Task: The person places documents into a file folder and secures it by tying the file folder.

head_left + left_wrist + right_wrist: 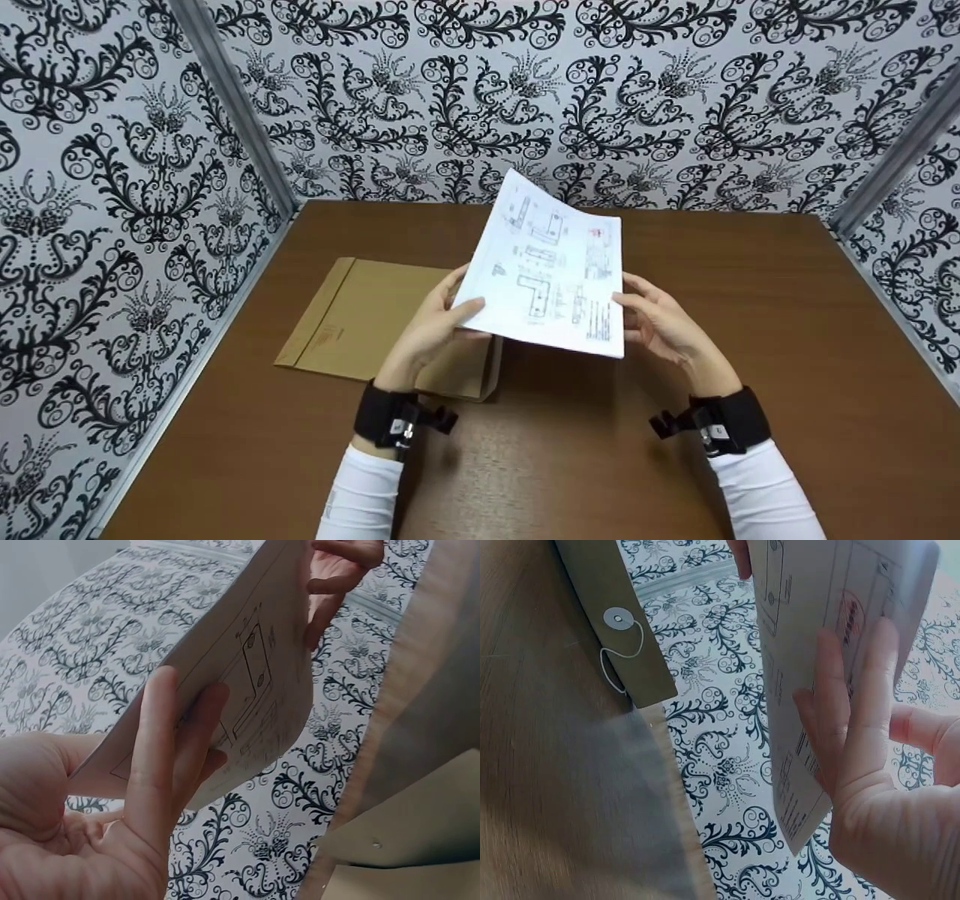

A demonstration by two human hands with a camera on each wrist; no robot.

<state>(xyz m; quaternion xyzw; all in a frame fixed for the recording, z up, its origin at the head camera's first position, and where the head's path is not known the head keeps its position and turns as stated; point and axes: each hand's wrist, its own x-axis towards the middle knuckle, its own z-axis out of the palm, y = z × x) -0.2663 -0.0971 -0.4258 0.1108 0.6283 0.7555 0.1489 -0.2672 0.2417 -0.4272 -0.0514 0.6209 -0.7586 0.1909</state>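
White paper printed with technical drawings (pixel 555 277) is held tilted above the table; whether it is one sheet or several, I cannot tell. My left hand (pixel 439 319) grips its left edge, thumb on the upper face and fingers underneath. At the right edge, my right hand (pixel 664 322) pinches the paper between thumb and fingers. Line drawings also cover the underside, as the left wrist view of the paper (pixel 255 682) shows. A red stamp-like mark (pixel 850 619) appears on it in the right wrist view. Below and left, a brown envelope (pixel 367 315) lies on the table, partly behind my left hand.
The envelope has a round button (pixel 619 618) with a white string (pixel 622 656). Its open-looking flap (pixel 420 817) stands raised in the left wrist view. The brown wooden table (pixel 750 315) meets patterned walls (pixel 480 97) at its back and sides.
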